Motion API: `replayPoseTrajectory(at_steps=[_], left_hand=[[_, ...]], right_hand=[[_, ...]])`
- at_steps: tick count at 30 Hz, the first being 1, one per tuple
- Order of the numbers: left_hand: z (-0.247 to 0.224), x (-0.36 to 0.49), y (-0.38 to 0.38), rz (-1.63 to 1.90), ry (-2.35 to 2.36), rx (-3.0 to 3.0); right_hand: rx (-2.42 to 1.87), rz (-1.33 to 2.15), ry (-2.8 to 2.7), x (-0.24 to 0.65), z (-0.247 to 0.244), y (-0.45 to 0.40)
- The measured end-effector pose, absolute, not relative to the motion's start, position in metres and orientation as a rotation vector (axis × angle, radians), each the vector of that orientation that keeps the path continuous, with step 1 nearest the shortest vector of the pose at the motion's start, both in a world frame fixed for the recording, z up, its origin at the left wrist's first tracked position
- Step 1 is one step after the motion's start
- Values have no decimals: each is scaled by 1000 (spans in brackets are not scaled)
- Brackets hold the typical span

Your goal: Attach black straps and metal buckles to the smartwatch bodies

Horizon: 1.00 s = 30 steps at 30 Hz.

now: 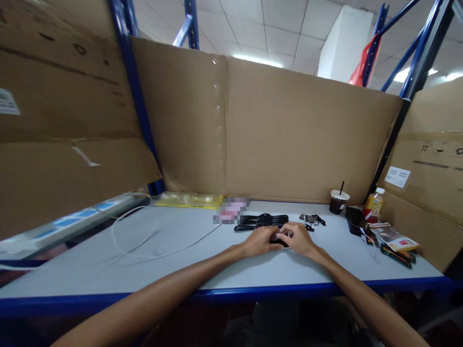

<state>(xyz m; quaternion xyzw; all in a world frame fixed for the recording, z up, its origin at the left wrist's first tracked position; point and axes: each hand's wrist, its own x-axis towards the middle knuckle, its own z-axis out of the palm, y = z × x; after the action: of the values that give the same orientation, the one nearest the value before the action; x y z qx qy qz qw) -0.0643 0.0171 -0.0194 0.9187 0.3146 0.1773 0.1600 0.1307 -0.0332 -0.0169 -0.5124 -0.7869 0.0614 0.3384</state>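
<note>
My left hand (261,240) and my right hand (299,238) meet over the table, fingers curled around a small black part (280,242). Most of that part is covered by the fingers, so its kind cannot be made out. Just beyond the hands lies a group of long, glossy black pieces (262,220), side by side. To the right of them is a little cluster of small metal and black parts (315,220), close past my right hand.
A white cable (162,256) loops across the grey table (119,274). A power strip (79,217) runs along the left. At the right are a drink cup (338,202), a bottle (374,206), a black phone-like object (355,220) and packets (394,236). Cardboard walls (289,135) enclose the table.
</note>
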Motion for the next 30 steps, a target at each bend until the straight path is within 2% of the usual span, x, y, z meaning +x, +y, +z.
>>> replayPoseTrajectory(at_steps=[8, 19, 26, 30], left_hand=[[-22, -64, 20, 487, 927, 2638], [-18, -63, 23, 484, 848, 2629], [-22, -63, 27, 539, 799, 2627], [-23, -64, 28, 543, 790, 2630]], right_hand=[[-1360, 113, -2065, 125, -20, -30], [-1404, 407, -1971, 133, -12, -28], [-1542, -115, -2161, 128, -12, -39], [-1718, -204, -2137, 120, -11, -42]])
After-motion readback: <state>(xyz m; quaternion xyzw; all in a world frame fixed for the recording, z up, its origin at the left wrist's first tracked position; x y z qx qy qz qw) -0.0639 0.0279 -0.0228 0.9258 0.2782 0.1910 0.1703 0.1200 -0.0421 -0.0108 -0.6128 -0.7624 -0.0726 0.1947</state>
